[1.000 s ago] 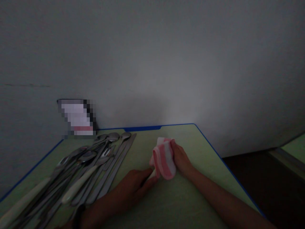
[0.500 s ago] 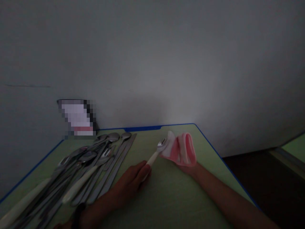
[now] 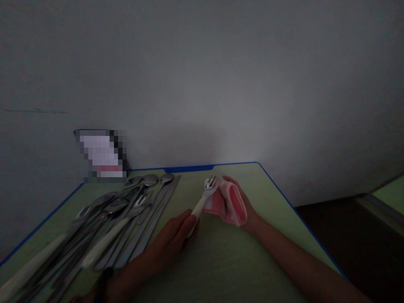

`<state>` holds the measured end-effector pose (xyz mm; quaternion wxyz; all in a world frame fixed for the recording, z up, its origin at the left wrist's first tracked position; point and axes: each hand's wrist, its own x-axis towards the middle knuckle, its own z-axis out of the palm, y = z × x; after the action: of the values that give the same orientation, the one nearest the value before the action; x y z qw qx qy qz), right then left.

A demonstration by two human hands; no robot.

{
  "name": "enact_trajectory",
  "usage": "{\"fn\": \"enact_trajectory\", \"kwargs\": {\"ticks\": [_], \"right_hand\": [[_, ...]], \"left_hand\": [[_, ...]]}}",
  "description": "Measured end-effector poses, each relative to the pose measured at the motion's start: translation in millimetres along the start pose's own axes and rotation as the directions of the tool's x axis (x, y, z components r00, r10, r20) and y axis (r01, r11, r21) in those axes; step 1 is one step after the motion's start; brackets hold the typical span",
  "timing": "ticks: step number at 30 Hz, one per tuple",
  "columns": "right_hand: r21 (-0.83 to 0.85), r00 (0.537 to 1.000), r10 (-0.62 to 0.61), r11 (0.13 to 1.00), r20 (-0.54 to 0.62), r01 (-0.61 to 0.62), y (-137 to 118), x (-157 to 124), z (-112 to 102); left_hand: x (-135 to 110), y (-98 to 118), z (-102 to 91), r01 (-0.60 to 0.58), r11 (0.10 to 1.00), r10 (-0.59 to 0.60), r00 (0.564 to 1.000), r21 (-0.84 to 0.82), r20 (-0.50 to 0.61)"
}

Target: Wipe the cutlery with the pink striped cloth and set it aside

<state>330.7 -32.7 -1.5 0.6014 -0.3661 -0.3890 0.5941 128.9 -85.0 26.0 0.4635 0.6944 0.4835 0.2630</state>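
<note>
My left hand (image 3: 175, 235) grips the white handle of a small fork (image 3: 203, 198), tines pointing up and away over the green table (image 3: 221, 261). My right hand (image 3: 244, 206) holds a pink and white striped cloth (image 3: 229, 204), bunched in the fingers, right beside the fork's metal head. The cloth touches or nearly touches the fork just below the tines. Both forearms rest low over the table.
A heap of cutlery (image 3: 104, 227), with spoons, forks, knives and some white handles, covers the table's left side. A blurred box (image 3: 101, 155) stands at the back left against the grey wall. The table's blue right edge (image 3: 293, 206) drops to a dark floor.
The cloth was wrapped over the fork's head a second ago. My right hand pulled it off to the right, baring the tines, then came back close while my left hand tilted the fork up.
</note>
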Motion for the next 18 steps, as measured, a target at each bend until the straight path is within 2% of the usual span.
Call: {"fn": "enact_trajectory", "kwargs": {"ticks": [2,5,7,10,12,15,17,18], "right_hand": [[-0.07,0.993,0.072,0.995,0.097,-0.065,-3.6,-2.5,2.8],[-0.169,0.991,0.093,0.983,0.094,-0.076,-5.8,-2.8,4.6],[-0.159,0.987,0.116,0.982,0.112,-0.098,-4.5,-1.4,3.2],[-0.149,0.961,0.181,0.977,0.211,-0.151,-1.5,0.2,-0.5],[-0.22,0.955,0.162,0.97,0.25,-0.107,-1.3,-0.5,-2.1],[-0.315,0.955,0.025,0.946,0.294,0.072,-3.4,-3.1,-1.9],[-0.272,0.951,-0.014,0.957,0.309,0.102,-3.8,-4.4,-1.2],[-0.211,0.953,-0.002,0.975,0.303,0.069,-3.2,-4.5,-0.9]], "left_hand": [[0.6,-1.2,0.3,-0.003,1.0,0.003,1.0,-0.004,-0.023],[1.5,-2.0,0.2,-0.013,1.0,0.012,0.997,-0.005,-0.071],[2.0,-2.0,0.0,-0.014,1.0,0.013,0.995,-0.009,-0.098],[2.5,-2.5,-0.4,-0.029,0.999,0.025,0.992,-0.031,-0.121],[2.7,-3.4,-0.3,-0.039,0.998,0.032,0.99,-0.045,-0.14],[2.6,-4.1,0.1,-0.041,0.997,0.031,0.986,-0.059,-0.162],[2.3,-2.9,0.2,-0.038,0.997,0.027,0.986,-0.063,-0.165],[2.1,-1.7,0.2,-0.034,0.997,0.023,0.986,-0.062,-0.165]]}}
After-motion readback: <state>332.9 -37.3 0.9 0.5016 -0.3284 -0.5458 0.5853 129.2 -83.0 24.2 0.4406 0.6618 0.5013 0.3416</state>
